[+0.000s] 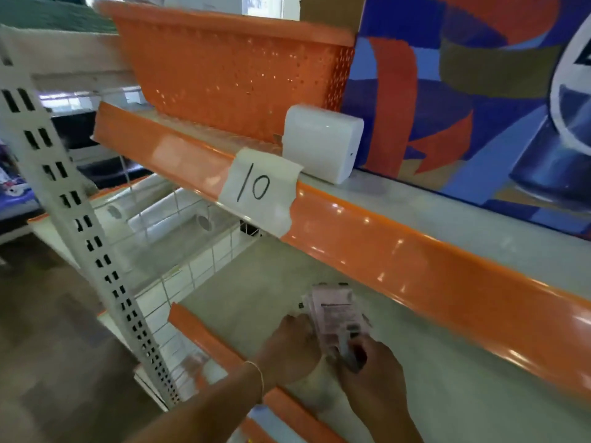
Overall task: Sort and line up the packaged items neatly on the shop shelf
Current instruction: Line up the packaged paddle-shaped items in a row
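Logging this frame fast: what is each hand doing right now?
Left hand: on the stack of packets on the lower shelf; grip cannot be told.
Right hand: curled, pinching the packets' near end.

Lower shelf, pale grey with an orange front lip: a fanned stack of flat packets lies on it near the front. Upper shelf: an orange perforated basket and a white box just beside it, a paper label marked "10" on its lip.
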`<state>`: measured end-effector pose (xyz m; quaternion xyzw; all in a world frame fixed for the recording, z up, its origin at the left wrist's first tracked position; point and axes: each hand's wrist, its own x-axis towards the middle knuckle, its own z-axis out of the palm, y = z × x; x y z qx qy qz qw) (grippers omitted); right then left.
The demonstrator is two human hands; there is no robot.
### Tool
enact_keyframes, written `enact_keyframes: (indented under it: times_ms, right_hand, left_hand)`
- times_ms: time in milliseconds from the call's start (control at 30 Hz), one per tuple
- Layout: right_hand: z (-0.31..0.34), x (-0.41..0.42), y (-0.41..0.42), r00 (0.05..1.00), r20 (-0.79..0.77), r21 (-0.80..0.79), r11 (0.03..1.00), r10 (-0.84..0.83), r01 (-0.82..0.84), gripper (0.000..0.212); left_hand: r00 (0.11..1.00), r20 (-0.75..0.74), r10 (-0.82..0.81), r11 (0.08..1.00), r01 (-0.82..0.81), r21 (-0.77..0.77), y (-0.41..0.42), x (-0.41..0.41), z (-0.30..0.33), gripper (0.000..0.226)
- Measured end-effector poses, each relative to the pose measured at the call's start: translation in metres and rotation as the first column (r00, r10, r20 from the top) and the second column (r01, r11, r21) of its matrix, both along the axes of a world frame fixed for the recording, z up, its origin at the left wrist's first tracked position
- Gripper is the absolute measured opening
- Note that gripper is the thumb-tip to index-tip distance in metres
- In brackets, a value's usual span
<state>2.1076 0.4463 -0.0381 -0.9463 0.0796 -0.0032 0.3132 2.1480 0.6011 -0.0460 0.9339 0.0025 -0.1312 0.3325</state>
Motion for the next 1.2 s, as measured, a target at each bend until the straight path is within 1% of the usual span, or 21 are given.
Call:
enact_keyframes:
  times_ms: [67,133,200,267,367,433,533,567,633,700,733,800,833,867,933,1000,1033,1067,1133,1167,1200]
  right_hand:
    - [0.005,-0.004,0.0,0.999,-0.029,-0.007,1.0,-0.013,0.012,0.035]
    - [0.01,-0.007,0.003,0.998,-0.056,-0.021,0.999,-0.041,0.04,0.035]
    - [0.017,-0.009,0.01,0.995,-0.041,-0.06,0.994,-0.092,0.09,0.027]
    - [0.025,-0.012,0.021,0.987,-0.023,-0.108,0.982,-0.157,0.153,0.016]
    - [0.038,-0.017,0.043,0.967,-0.044,-0.152,0.958,-0.251,0.242,0.009]
    - [0.041,-0.019,0.059,0.951,-0.028,-0.145,0.942,-0.308,0.301,0.014]
    - [0.035,-0.024,0.087,0.933,0.07,-0.1,0.928,-0.353,0.359,0.029]
    - [0.032,-0.025,0.098,0.929,0.093,-0.064,0.929,-0.358,0.365,0.029]
    - [0.026,-0.024,0.118,0.92,0.095,0.096,0.923,-0.381,0.372,0.023]
    - [0.022,-0.016,0.139,0.91,0.001,0.309,0.865,-0.415,0.394,0.019]
    - [0.019,-0.009,0.149,0.902,-0.066,0.429,0.804,-0.426,0.411,0.018]
    - [0.015,0.006,0.167,0.888,-0.217,0.628,0.638,-0.406,0.445,0.016]
    - [0.015,0.013,0.176,0.887,-0.263,0.684,0.575,-0.381,0.449,0.015]
    - [0.015,0.018,0.184,0.892,-0.275,0.711,0.549,-0.359,0.439,0.013]
    - [0.017,0.028,0.195,0.913,-0.241,0.698,0.596,-0.329,0.398,0.005]
    - [0.017,0.035,0.199,0.941,-0.171,0.606,0.722,-0.292,0.334,0.015]
    - [0.018,0.039,0.201,0.952,-0.15,0.533,0.79,-0.266,0.305,0.02]
    - [0.017,0.041,0.203,0.959,-0.144,0.464,0.839,-0.244,0.283,0.025]
    - [0.008,0.046,0.205,0.966,-0.148,0.37,0.893,-0.214,0.255,0.035]
    - [0.002,0.048,0.206,0.971,-0.136,0.312,0.922,-0.196,0.23,0.035]
    - [-0.006,0.05,0.207,0.979,-0.103,0.231,0.953,-0.179,0.198,0.031]
  left_hand:
    - [0.999,-0.009,-0.054,0.998,0.053,-0.018,0.002,0.004,-0.003,0.043]
    - [0.996,-0.024,-0.088,0.993,0.086,-0.086,0.009,0.009,-0.004,0.025]
    - [0.992,-0.063,-0.112,0.975,0.097,-0.2,0.019,0.019,-0.007,0.013]
    - [0.989,-0.068,-0.129,0.969,0.112,-0.22,0.034,0.026,-0.005,0.015]
    - [0.984,-0.012,-0.18,0.959,0.173,-0.225,0.061,0.04,-0.008,0.037]
    - [0.975,0.025,-0.219,0.955,0.219,-0.202,0.08,0.046,-0.006,0.042]
    - [0.964,0.066,-0.256,0.951,0.263,-0.165,0.11,0.054,-0.006,0.038]
    - [0.963,0.083,-0.255,0.952,0.265,-0.151,0.119,0.054,-0.005,0.036]
    - [0.963,0.137,-0.231,0.959,0.249,-0.136,0.133,0.057,-0.005,0.033]
    - [0.97,0.149,-0.191,0.957,0.218,-0.191,0.142,0.059,-0.009,0.031]
    - [0.976,0.142,-0.167,0.948,0.198,-0.25,0.145,0.06,-0.01,0.032]
    - [0.988,0.114,-0.1,0.921,0.135,-0.366,0.15,0.061,-0.011,0.034]
    - [0.993,0.1,-0.064,0.904,0.101,-0.415,0.151,0.062,-0.011,0.033]
    - [0.996,0.085,-0.031,0.887,0.066,-0.458,0.151,0.063,-0.008,0.029]
    - [0.998,0.065,0.008,0.874,0.024,-0.486,0.15,0.066,-0.005,0.029]
    - [0.993,0.116,0.001,0.896,0.051,-0.441,0.147,0.07,-0.006,0.037]
    - [0.988,0.156,-0.021,0.922,0.079,-0.38,0.147,0.072,-0.01,0.037]
    - [0.979,0.196,-0.056,0.954,0.11,-0.278,0.147,0.074,-0.017,0.039]
    - [0.957,0.263,-0.121,0.991,0.132,-0.027,0.148,0.076,-0.031,0.045]
    - [0.949,0.287,-0.129,0.992,0.119,0.049,0.15,0.076,-0.035,0.046]
    - [0.945,0.299,-0.134,0.99,0.112,0.088,0.15,0.077,-0.037,0.047]
